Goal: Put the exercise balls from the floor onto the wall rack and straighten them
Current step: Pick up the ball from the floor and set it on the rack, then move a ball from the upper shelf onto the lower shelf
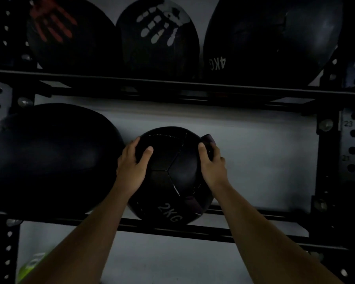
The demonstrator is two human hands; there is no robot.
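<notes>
A black ball marked 2KG (170, 177) rests on the lower rails of the black wall rack (193, 230), near the middle. My left hand (131, 167) grips its left side and my right hand (212, 165) grips its right side. A larger black ball (49, 156) sits beside it on the same shelf, to the left, close to my left hand. On the upper shelf stand three black balls: one with a red handprint (70, 33), one with a white handprint (158, 35), and one marked 4KG (271, 37).
The rack's uprights with holes stand at the left (0, 111) and right (350, 140). The lower shelf is bare to the right of the 2KG ball. A green-yellow object (31, 265) lies low at the bottom left. The grey wall is behind.
</notes>
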